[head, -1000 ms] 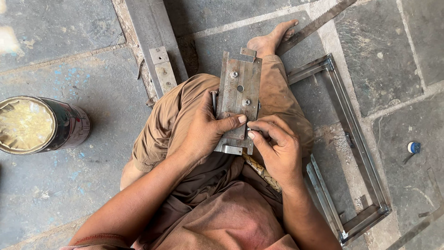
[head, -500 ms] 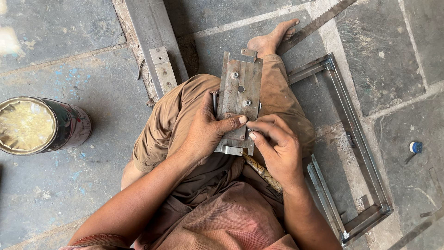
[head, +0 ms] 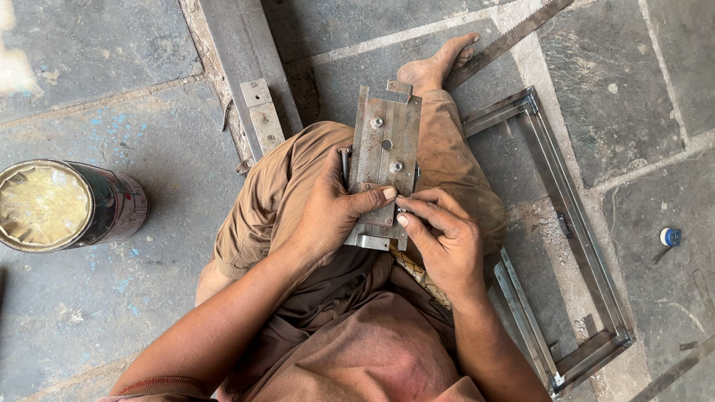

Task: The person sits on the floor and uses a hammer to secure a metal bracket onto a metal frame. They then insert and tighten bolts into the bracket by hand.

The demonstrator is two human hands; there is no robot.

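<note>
The left hand [head: 328, 212] gripped the metal plate [head: 383, 160] on the lap; the right hand [head: 439, 238] pinched, it seemed, a small part at the plate's near edge.

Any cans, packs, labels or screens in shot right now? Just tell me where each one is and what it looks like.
Tin can: on the stone floor at far left, lying tilted, round, open, yellowish inside, dark printed label with red and white.
Small blue cap or container: floor at far right, round.
No screens or signs.

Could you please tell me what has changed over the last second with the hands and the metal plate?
Nothing visibly changed. The left hand still grips the metal plate on the lap, the right hand keeps its fingertips pinched at the plate's lower edge, and the tin can stays put.
</note>
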